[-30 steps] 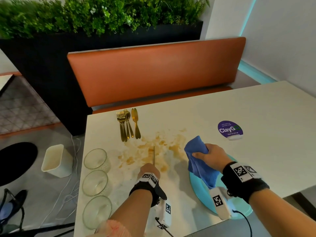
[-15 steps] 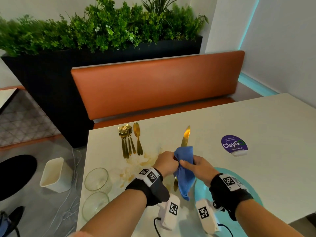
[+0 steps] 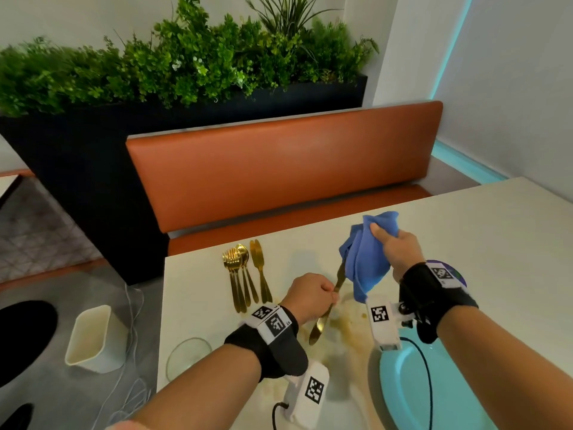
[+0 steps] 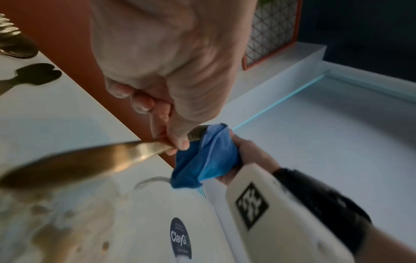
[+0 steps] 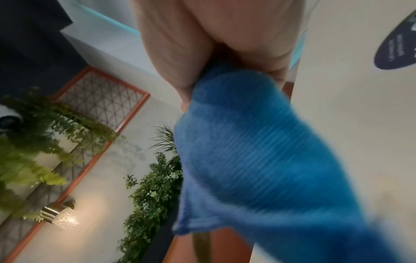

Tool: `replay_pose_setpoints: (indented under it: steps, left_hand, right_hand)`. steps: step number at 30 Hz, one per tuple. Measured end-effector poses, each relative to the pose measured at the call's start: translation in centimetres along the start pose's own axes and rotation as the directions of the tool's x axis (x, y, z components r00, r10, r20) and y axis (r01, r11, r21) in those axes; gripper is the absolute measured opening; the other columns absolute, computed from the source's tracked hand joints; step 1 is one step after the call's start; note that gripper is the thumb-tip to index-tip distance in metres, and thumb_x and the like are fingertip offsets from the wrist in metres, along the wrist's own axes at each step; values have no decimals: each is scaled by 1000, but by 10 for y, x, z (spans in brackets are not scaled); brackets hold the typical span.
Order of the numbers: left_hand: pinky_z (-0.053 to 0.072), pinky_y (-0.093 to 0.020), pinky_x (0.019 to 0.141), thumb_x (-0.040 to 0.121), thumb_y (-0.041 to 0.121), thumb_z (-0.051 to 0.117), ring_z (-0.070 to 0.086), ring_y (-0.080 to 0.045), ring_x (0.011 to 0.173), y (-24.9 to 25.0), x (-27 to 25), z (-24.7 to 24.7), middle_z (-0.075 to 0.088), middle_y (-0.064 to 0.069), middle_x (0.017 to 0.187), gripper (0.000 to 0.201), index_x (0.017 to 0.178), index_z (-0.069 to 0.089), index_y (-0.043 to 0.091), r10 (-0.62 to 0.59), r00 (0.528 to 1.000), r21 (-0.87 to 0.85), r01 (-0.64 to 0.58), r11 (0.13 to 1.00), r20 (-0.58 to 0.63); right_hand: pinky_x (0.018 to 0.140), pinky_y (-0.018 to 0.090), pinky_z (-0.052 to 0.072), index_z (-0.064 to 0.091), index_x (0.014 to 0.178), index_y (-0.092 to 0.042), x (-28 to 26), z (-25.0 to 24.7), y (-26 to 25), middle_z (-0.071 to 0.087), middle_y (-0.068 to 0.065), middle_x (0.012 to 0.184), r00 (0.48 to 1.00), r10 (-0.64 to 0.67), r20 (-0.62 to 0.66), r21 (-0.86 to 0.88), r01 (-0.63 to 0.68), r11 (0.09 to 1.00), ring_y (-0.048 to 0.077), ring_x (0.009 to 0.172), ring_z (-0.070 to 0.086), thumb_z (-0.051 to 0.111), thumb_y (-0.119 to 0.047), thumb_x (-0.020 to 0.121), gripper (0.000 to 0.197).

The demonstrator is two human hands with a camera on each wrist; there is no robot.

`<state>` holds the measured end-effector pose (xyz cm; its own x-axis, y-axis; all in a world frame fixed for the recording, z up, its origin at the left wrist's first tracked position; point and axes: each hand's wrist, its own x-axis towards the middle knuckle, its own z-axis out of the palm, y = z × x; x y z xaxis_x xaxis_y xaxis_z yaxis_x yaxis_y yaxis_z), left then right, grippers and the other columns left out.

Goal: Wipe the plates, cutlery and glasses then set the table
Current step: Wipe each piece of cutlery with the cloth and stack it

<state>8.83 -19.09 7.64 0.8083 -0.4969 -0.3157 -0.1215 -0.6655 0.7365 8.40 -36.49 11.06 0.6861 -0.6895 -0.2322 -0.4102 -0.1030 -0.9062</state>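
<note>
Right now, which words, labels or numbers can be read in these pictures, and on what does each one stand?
"ClayG": on the round dark sticker on the table; the word's end runs out of the left wrist view.
Small print on that sticker, above and below the brand: too blurred to read.
Square black-and-white markers on the wrist cameras and wristbands: patterns, no letters.
No numbers are readable.

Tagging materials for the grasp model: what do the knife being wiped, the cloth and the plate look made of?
Knife: metal with a gold-tone finish, probably polished, judging by its glints; blurred in the left wrist view. Cloth: soft blue fabric, likely microfibre, with a fine ribbed weave in the right wrist view. Plate: smooth, glossy turquoise; ceramic or melamine, cannot tell which.
</note>
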Motion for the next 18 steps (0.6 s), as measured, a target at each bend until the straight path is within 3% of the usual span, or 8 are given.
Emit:
replay_pose_setpoints:
  steps: [4,7,9,11,13,14,16,18]
  left_hand:
    - [46,-30,85,92,26,57,61,-27,102,-11,13,-19,68,-10,107,22,101,70,11,-42,996,-33,40,999,-82]
    - [51,-35,87,91,25,57,63,-29,98,-21,18,-27,69,-11,101,20,95,72,13,-89,992,-79,82,994,-91]
    - [53,-37,89,92,24,57,63,-29,98,-24,21,-32,69,-10,101,19,94,72,12,-101,989,-142,85,986,-107]
    - [50,-35,88,92,22,54,62,-29,98,-18,23,-35,69,-11,101,20,95,71,10,-73,989,-160,52,986,-127]
    - [47,-33,82,92,17,49,61,-32,96,-9,25,-34,68,-15,100,22,89,69,9,5,993,-98,-16,995,-117]
    - [47,-33,79,92,16,47,61,-34,95,-3,25,-33,67,-17,99,22,85,66,9,34,994,-55,-40,998,-107]
    - [52,-37,80,93,19,45,62,-36,93,6,26,-34,66,-19,99,21,83,62,9,49,993,-44,-54,998,-104]
    - [55,-43,84,93,22,45,63,-36,92,10,29,-35,66,-19,100,24,92,64,7,31,994,-128,-45,991,-106]
  right_hand:
    - [96,42,44,52,122,1,-3,3,-3,58,16,120,997,39,-73,163,-27,986,34,113,54,53,-39,91,51]
    - [91,38,43,51,124,0,-4,-3,-12,57,13,114,985,20,-169,230,20,973,31,110,54,49,-41,93,51]
    - [90,38,44,54,119,-1,-12,0,-14,58,13,113,996,-24,-87,213,42,976,28,102,55,50,-41,93,48]
    - [85,35,49,58,105,-3,-24,15,-9,62,15,107,993,-65,96,136,51,989,24,91,60,51,-38,93,38]
    - [78,30,51,63,92,-5,-37,37,-1,66,13,96,955,-69,290,29,63,998,23,85,63,53,-32,92,29]
    - [79,33,52,65,87,-7,-41,47,2,68,12,90,940,-64,337,-15,73,997,27,86,64,56,-31,91,26]
    - [84,42,53,65,77,-12,-42,59,0,68,11,81,946,-75,315,-19,86,996,33,88,65,61,-31,88,22]
    - [86,44,53,63,73,-14,-33,61,-6,68,13,80,960,-95,262,5,97,995,33,86,65,61,-32,87,23]
